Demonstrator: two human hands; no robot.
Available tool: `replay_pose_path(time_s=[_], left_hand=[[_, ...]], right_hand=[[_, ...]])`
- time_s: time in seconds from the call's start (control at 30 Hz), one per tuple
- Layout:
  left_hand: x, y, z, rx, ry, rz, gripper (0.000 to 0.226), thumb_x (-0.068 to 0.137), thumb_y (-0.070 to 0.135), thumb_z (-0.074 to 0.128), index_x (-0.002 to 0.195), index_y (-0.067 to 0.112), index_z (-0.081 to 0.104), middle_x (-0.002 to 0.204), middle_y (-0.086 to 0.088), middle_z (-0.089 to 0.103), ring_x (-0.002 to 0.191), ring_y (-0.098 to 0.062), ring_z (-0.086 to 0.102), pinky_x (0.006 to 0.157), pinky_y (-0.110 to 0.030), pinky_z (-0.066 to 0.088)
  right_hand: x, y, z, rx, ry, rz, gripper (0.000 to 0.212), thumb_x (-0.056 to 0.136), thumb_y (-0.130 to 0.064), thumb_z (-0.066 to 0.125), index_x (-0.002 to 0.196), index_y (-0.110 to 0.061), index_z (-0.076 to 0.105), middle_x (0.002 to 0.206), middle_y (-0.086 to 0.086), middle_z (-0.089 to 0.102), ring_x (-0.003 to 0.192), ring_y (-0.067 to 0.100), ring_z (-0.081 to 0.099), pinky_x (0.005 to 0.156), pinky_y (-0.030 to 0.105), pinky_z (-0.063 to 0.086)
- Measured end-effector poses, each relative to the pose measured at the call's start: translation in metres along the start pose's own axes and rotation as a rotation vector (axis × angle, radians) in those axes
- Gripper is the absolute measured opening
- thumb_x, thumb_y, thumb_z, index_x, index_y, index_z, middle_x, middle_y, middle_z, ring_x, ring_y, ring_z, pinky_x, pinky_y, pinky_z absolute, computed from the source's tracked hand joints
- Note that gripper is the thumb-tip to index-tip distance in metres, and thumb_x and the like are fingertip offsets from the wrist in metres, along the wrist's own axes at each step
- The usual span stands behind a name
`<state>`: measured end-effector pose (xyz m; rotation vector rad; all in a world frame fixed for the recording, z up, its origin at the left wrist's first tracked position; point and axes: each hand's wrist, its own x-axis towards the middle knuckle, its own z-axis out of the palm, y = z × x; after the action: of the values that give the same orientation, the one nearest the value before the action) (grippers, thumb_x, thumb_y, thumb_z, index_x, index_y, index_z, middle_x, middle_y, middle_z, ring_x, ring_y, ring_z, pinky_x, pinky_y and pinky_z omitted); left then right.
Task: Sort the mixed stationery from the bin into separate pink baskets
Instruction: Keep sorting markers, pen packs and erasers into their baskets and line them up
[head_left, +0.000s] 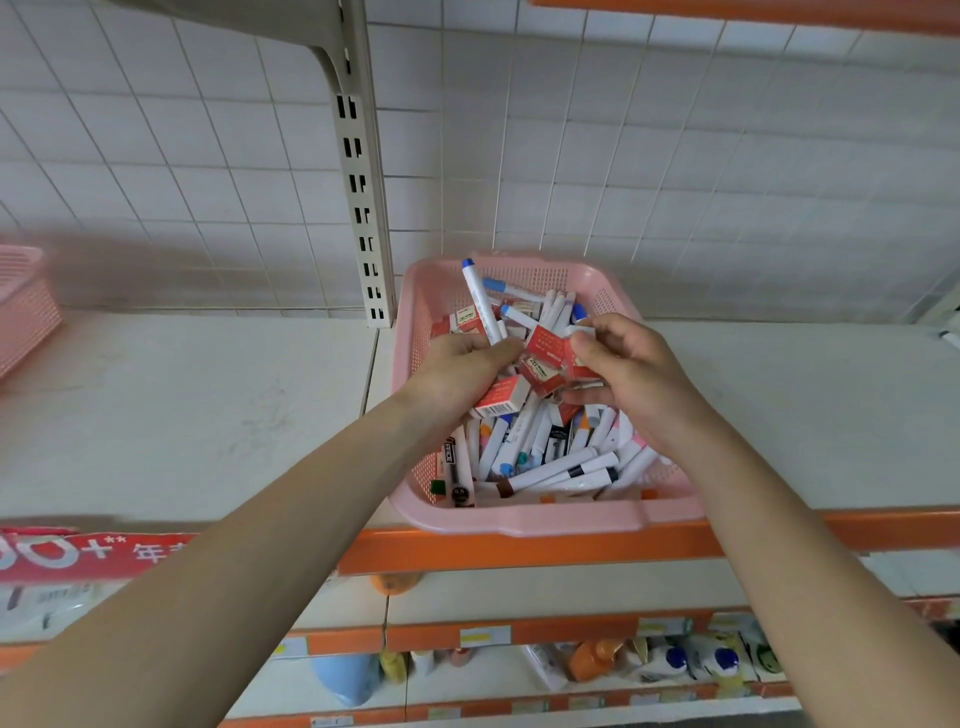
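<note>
A pink basket (524, 519) full of mixed stationery sits on the white shelf at centre. It holds white markers (558, 467) with coloured caps, small red-and-white boxes and black refill packs (457, 470). My left hand (460, 371) is over the basket and grips a white marker with a blue cap (479, 299) that stands upright, plus red boxes (501, 397) under its palm. My right hand (623, 369) pinches a cluster of small red boxes (548, 353) between thumb and fingers. The two hands almost touch.
A second pink basket (23, 306) stands at the far left of the shelf. A slotted metal upright (363, 208) rises just behind the left corner of the middle basket. The shelf's orange front edge (467, 548) runs below; lower shelves carry bottles.
</note>
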<state>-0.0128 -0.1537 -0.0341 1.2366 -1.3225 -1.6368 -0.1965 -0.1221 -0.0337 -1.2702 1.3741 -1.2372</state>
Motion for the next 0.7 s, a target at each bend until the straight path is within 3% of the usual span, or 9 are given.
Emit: replay_pose_path(time_s=[0.13,0.3,0.5,0.57,0.7], left_hand=[[0.000,0.000,0.002,0.049,-0.019,0.000,0.040,0.088,0.045,0.069,0.073,0.007,0.070,0.074,-0.010,0.072,0.063,-0.017,0.065,0.070,-0.033,0.052],[0.000,0.000,0.003,0.050,0.008,-0.004,0.034,0.088,0.034,0.073,0.095,0.000,0.074,0.093,-0.017,0.076,0.076,-0.023,0.069,0.086,-0.042,0.057],[-0.006,0.006,0.001,-0.020,0.050,0.047,0.026,0.095,0.032,0.066,0.097,0.007,0.075,0.092,-0.011,0.077,0.076,-0.020,0.072,0.080,-0.033,0.059],[-0.010,0.009,0.000,-0.030,0.069,0.067,0.031,0.095,0.033,0.065,0.100,0.004,0.075,0.091,-0.012,0.077,0.074,-0.020,0.072,0.078,-0.033,0.059],[-0.023,0.018,-0.009,-0.024,0.086,0.095,0.033,0.094,0.037,0.066,0.098,0.005,0.076,0.089,-0.013,0.077,0.073,-0.021,0.072,0.076,-0.032,0.059]], right_hand=[[0.001,0.003,0.000,-0.111,-0.021,-0.004,0.011,0.096,-0.020,0.062,0.106,-0.021,0.066,0.107,0.004,0.071,0.087,0.021,0.074,0.075,0.040,0.059],[-0.003,-0.002,0.001,-0.078,-0.093,0.022,0.018,0.097,-0.016,0.059,0.112,-0.009,0.065,0.105,0.010,0.070,0.089,0.022,0.072,0.069,0.034,0.059],[-0.005,-0.012,-0.004,0.026,-0.037,0.027,0.014,0.097,-0.012,0.057,0.106,-0.004,0.065,0.099,0.015,0.071,0.087,0.026,0.067,0.067,0.035,0.055],[-0.006,-0.018,-0.003,0.062,-0.023,0.041,0.016,0.098,-0.012,0.057,0.110,-0.003,0.061,0.105,0.020,0.071,0.083,0.030,0.070,0.060,0.033,0.052],[-0.009,-0.033,0.009,0.026,0.026,0.006,0.010,0.098,-0.014,0.059,0.108,-0.013,0.060,0.092,0.014,0.073,0.064,0.029,0.072,0.042,0.024,0.042]])
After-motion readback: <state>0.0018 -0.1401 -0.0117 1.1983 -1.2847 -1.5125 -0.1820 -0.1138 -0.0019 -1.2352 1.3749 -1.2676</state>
